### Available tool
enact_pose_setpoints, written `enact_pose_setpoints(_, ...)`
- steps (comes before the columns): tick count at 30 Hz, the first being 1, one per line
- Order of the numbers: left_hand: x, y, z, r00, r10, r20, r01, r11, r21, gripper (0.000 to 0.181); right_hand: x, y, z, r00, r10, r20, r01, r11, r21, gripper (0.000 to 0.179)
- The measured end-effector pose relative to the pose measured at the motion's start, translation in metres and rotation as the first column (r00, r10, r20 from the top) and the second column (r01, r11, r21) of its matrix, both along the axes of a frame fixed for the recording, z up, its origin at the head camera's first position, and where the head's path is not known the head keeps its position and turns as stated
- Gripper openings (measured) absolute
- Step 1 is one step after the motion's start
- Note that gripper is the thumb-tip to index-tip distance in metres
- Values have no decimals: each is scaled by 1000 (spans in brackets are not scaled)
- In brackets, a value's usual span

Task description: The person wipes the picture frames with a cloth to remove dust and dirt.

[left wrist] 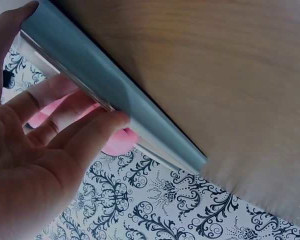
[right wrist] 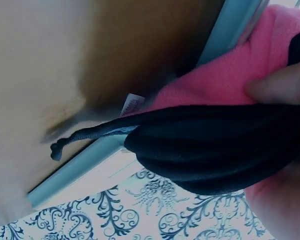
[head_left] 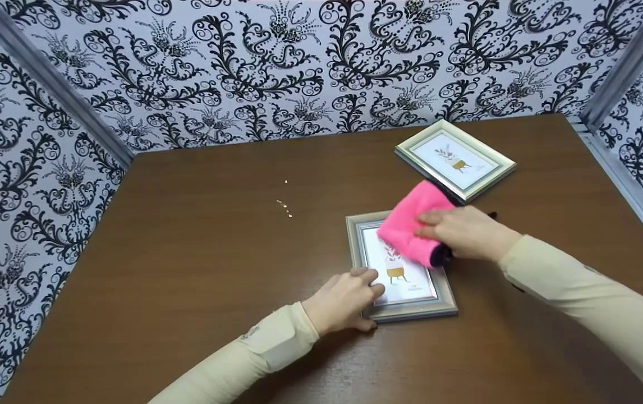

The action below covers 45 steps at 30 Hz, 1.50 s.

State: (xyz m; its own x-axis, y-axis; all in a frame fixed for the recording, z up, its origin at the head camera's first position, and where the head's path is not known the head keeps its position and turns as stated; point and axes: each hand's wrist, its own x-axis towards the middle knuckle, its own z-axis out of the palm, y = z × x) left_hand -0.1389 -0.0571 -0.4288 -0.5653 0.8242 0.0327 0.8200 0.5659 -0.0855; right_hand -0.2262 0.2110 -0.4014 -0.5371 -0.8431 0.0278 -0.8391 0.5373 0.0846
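A picture frame [head_left: 448, 303] with a drawing of a plant in a yellow pot lies face up on the brown table. My left hand [head_left: 344, 300] grips its lower left corner; in the left wrist view the thumb is on the outer edge and the fingers [left wrist: 85, 135] reach over the front. With my right hand [head_left: 470, 233] I hold a folded pink cloth [head_left: 411, 219] against the frame's upper right part, covering that corner. The cloth's black side [right wrist: 210, 150], a dark cord loop [right wrist: 85, 134] and a white tag [right wrist: 132, 104] show in the right wrist view.
A second, similar picture frame [head_left: 456, 157] lies face up at the back right, close behind the cloth. Small bright specks [head_left: 284, 206] show on the table [head_left: 187, 241] left of centre. Patterned walls [head_left: 276, 67] with grey metal posts [head_left: 58, 84] enclose the table's back and sides.
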Motion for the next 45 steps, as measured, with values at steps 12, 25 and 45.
enact_pose_setpoints(12,7,6,-1,997,44,-55,-45,999,-7,41,-3,-26,-7,963,-268,0,268,963,-2,51)
enact_pose_setpoints(25,12,8,0,977,-17,-211,2,998,-70,37,11,-88,-1,943,-327,54,325,945,41,29)
enact_pose_setpoints(45,12,10,-4,979,-25,-203,21,1000,-20,35,6,-70,-1,937,-17,349,39,998,-56,49)
